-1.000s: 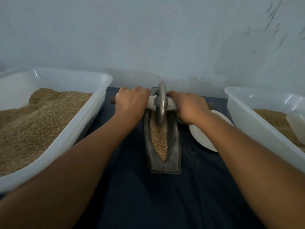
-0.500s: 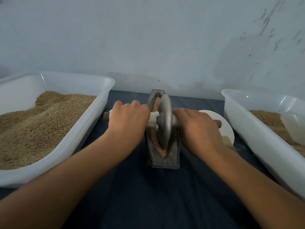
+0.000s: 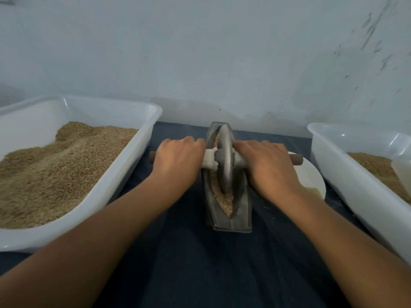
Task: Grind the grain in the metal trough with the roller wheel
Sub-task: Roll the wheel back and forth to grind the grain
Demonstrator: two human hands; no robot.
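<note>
The roller wheel [image 3: 225,160] stands upright in the metal trough [image 3: 230,221], directly between the two hands. The left hand [image 3: 178,162] curls round the handle [image 3: 297,159] on the wheel's left side, the right hand [image 3: 266,165] grips it on the other side, both knuckles up. Grain [image 3: 224,200] lies in the trough, nearer the person than the hands. The trough rests on the bench [image 3: 200,263].
</note>
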